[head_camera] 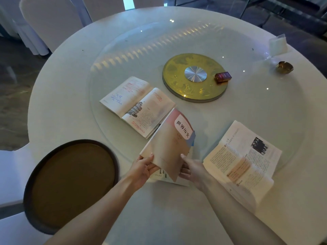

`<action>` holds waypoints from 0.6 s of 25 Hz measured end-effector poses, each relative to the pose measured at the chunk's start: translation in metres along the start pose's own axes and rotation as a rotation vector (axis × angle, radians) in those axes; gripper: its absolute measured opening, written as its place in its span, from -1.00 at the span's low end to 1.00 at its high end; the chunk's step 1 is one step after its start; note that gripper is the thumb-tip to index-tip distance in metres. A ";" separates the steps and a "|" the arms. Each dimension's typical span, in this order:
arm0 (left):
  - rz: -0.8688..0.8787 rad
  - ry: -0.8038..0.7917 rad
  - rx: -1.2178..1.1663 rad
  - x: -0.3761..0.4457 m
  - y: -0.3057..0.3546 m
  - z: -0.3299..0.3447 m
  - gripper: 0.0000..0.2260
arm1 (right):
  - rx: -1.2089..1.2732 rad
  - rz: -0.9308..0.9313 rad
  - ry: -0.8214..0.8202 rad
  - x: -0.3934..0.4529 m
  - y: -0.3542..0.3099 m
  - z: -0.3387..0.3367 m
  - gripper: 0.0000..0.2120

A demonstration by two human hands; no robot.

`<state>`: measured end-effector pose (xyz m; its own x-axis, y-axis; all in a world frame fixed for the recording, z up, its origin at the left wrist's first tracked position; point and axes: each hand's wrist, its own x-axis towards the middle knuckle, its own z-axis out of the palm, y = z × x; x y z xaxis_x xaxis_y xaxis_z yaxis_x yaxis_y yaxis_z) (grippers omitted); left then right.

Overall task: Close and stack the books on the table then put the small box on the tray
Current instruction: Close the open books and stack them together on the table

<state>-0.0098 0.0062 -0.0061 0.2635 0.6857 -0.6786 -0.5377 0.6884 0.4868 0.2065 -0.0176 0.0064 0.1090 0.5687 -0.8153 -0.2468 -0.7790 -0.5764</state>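
Note:
A pink and beige book point(169, 142) is half closed in front of me, its front cover raised and tilted. My left hand point(144, 167) grips the cover's lower left edge. My right hand point(190, 169) holds its lower right edge, thumb on top. A second book point(137, 105) lies open beyond it on the glass turntable. A third book point(244, 160) lies open to the right. The small red box point(223, 76) rests on the gold disc point(178, 85) at the turntable's centre. The round brown tray point(70, 184) sits at the near left, overhanging the table edge.
The round white table point(62, 89) carries a large glass turntable point(265, 112). A small brown bowl-like object point(284, 67) and a clear packet point(278, 44) lie at the far right. White-covered chairs point(51, 20) stand behind and to the left.

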 end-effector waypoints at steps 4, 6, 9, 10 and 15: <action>-0.017 0.102 0.059 0.008 -0.011 -0.024 -0.73 | 0.023 -0.028 0.122 0.013 0.011 0.005 -0.91; -0.046 0.173 0.372 0.009 -0.013 -0.034 -0.68 | -0.195 -0.097 0.250 0.025 0.018 -0.002 -0.89; -0.032 0.230 0.936 0.008 -0.011 -0.038 -0.76 | -0.450 -0.169 0.340 0.035 0.024 -0.008 -0.80; -0.011 0.245 1.076 0.008 -0.009 -0.037 -0.75 | -0.484 -0.176 0.343 0.036 0.022 -0.010 -0.79; 0.158 0.324 1.308 0.019 0.007 -0.010 -0.52 | -0.671 -0.192 0.350 0.043 0.015 -0.017 -0.81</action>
<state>-0.0165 0.0216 -0.0216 -0.0262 0.8164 -0.5768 0.6516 0.4515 0.6095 0.2238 -0.0092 -0.0378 0.4163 0.6802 -0.6034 0.4305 -0.7320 -0.5281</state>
